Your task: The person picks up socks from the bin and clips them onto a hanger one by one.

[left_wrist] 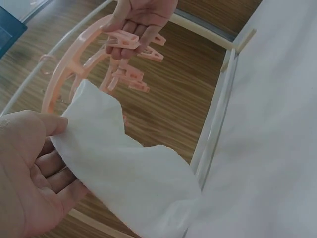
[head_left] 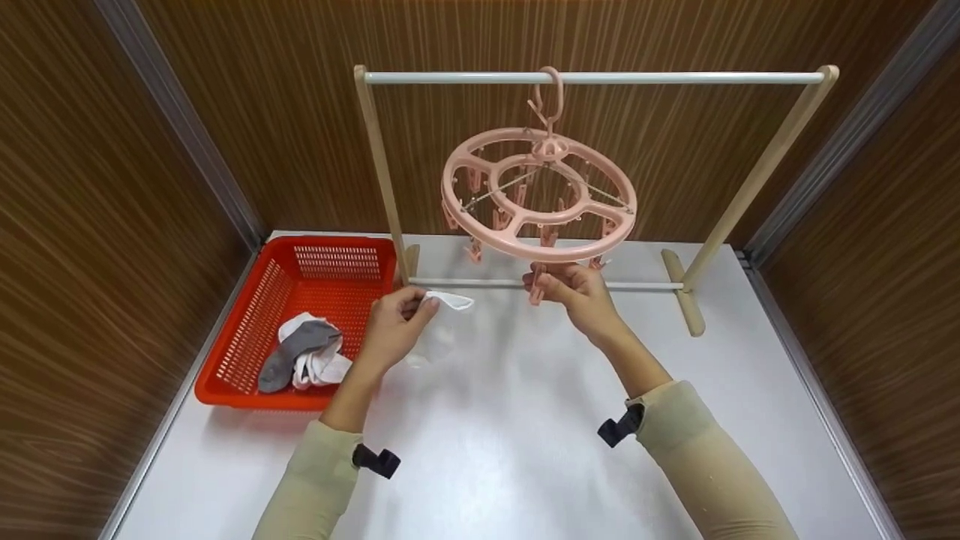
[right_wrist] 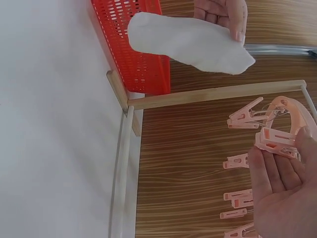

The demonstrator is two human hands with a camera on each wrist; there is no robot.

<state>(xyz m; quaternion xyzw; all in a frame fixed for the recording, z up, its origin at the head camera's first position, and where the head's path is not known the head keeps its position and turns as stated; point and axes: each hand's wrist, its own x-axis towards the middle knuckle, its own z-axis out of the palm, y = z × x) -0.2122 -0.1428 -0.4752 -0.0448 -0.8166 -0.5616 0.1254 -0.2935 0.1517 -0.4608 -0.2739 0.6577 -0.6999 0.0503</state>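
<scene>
My left hand [head_left: 395,324] pinches the end of a white sock [left_wrist: 131,163] between thumb and fingers. The sock hangs down to the left of the pink round drying hanger [head_left: 628,214], apart from it. My right hand [head_left: 583,298] is below the hanger's front rim and grips a pink clothespin [right_wrist: 275,140]. Thumb and fingers are on either side of that clothespin in the right wrist view. Several other pink clothespins [head_left: 475,251] dangle from the ring. By its hook [head_left: 555,94], the hanger hangs on a white bar [head_left: 690,78].
Left of the rack stands a red basket [head_left: 214,391] with a grey sock [head_left: 296,352] and white socks [head_left: 326,367] inside. Wooden posts [head_left: 757,180] and a low white rod [head_left: 480,283] frame the rack. Wood-patterned walls [head_left: 300,135] surround the white table [head_left: 480,450].
</scene>
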